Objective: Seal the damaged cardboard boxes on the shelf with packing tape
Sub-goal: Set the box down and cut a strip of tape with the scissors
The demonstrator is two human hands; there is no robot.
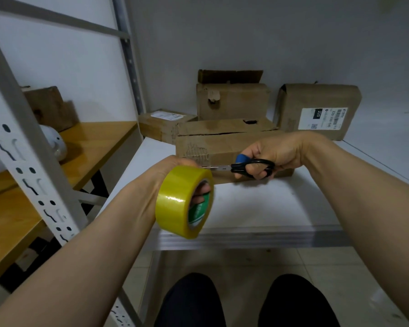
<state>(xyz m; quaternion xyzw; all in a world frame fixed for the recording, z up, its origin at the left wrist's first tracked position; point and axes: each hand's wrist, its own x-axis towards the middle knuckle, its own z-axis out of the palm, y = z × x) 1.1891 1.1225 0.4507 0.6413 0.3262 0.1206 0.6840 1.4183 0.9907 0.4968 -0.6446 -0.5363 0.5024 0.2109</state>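
Mid-frame, the left grip [175,165] is holding the tape [177,199] by its core while the right grip [274,152] is clasping scissors [250,168], blades pointing left toward it; the split box [222,142] is sitting just behind, on the shelf [246,208].

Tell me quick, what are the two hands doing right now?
Left hand: holds the yellow tape roll, fingers curled through its core.
Right hand: grips the black scissors, blades pointing at the roll.

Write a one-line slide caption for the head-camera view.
Left hand holds yellow tape roll, right hand points scissors at it, before a split cardboard box on the shelf.
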